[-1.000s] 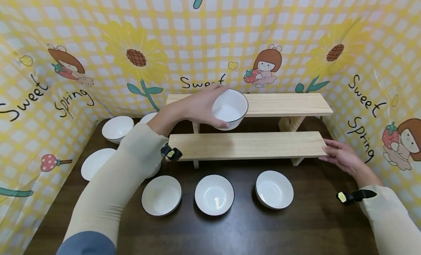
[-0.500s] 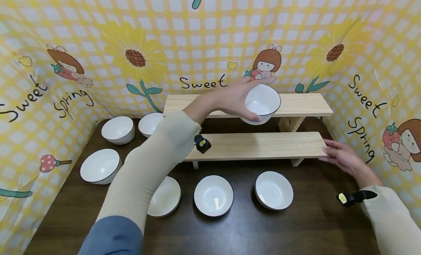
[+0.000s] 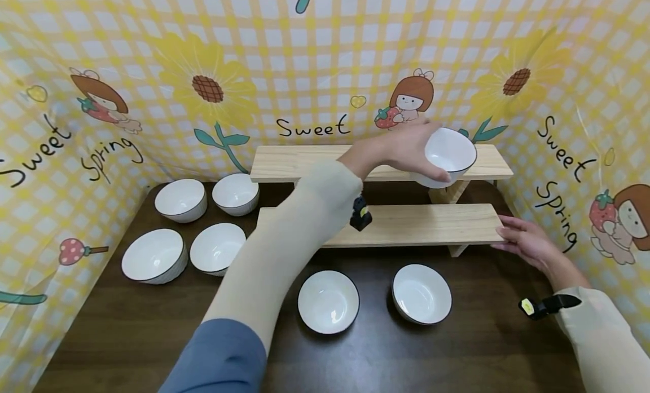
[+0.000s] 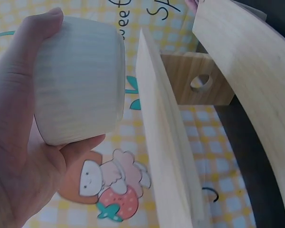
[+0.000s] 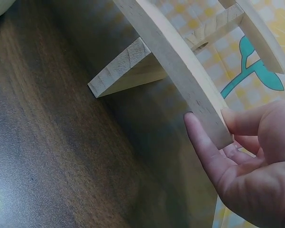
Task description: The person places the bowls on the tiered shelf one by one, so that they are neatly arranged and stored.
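Indoors, a dark brown wooden tabletop (image 3: 355,362), glossy with light towards its near edge, meets a yellow-and-white checked cloth (image 3: 304,54) hung at the back and both sides, printed with two sunflowers, three little figures with strawberries and the words "Sweet Spring". On the table is one pale wooden stand with two planks, an upper plank (image 3: 304,156) at the back and a lower plank (image 3: 406,224) in front; below the upper one, one support (image 4: 180,78) shows a round hole. Seven white bowls with thin dark rims are visible: four bowls (image 3: 154,256) grouped in two rows to the left of the stand, two front bowls (image 3: 328,301) apart from each other before the lower plank, and one held bowl (image 3: 449,153). All seven show white insides, and the front pair catch glare on their bottoms. The left hand (image 3: 412,148) pinches the held bowl by its side between thumb and fingers, keeping it roughly upright, apart from and over the upper plank near its right end. The right hand (image 3: 525,241) pinches the right end of the lower plank. A black strap (image 3: 548,305) circles the right wrist, and the left sleeve (image 3: 289,235) covers part of the table.
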The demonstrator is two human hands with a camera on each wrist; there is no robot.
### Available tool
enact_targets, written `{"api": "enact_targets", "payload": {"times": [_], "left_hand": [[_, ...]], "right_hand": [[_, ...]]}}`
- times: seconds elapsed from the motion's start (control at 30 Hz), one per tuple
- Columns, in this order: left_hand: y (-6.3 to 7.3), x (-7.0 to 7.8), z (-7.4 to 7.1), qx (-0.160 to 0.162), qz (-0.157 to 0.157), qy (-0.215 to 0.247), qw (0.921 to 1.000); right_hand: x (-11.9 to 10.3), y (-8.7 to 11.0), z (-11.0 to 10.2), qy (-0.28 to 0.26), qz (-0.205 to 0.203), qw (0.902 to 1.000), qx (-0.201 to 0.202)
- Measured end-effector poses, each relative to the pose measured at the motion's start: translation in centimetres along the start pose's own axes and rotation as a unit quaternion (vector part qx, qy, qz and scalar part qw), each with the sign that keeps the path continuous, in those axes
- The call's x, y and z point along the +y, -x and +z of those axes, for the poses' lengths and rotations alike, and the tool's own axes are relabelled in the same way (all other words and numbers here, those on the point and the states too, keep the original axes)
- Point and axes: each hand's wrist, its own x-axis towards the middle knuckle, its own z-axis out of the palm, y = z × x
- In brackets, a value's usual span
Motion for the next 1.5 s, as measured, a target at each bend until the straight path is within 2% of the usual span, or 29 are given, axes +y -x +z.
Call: {"api": "enact_targets", "payload": {"times": [0.17,0.37,0.5,0.67,0.93,1.13,1.27,1.37,1.43,1.5], "left_hand": [[-1.9,0.9,0.7,-0.011,-0.022,-0.020,0.9995],[-3.9,1.8,1.7,-0.004,-0.049,0.008,0.9987],[-4.9,2.1,2.6,0.006,-0.070,0.009,0.9975],[-5.8,2.0,3.7,0.023,-0.098,0.006,0.9949],[-7.1,2.0,5.5,0.035,-0.124,0.033,0.9912],[-7.4,1.8,6.1,0.061,-0.126,0.061,0.9883],[-7.3,1.6,6.9,0.100,-0.121,0.115,0.9810],[-7.2,1.5,7.5,0.131,-0.121,0.164,0.9703],[-7.0,1.4,7.7,0.147,-0.126,0.180,0.9644],[-6.9,1.3,7.9,0.156,-0.130,0.183,0.9618]], "right_hand": [[0.1,0.0,-0.1,-0.003,0.001,1.0000,-0.002],[0.1,-0.2,-0.2,-0.009,0.002,0.9999,-0.005],[0.1,-0.1,-0.2,-0.012,0.000,0.9999,-0.005],[0.1,-0.1,-0.1,-0.013,-0.001,0.9999,0.000],[-0.1,0.2,0.1,-0.008,-0.001,0.9999,0.006],[-0.2,0.1,0.2,-0.002,0.004,1.0000,0.004],[-0.2,0.3,0.0,-0.001,0.008,1.0000,0.003],[-0.2,0.3,0.0,0.004,0.006,1.0000,0.006],[-0.3,0.3,0.1,0.007,0.007,0.9999,0.009],[-0.3,0.3,0.2,0.009,0.006,0.9999,0.009]]}}
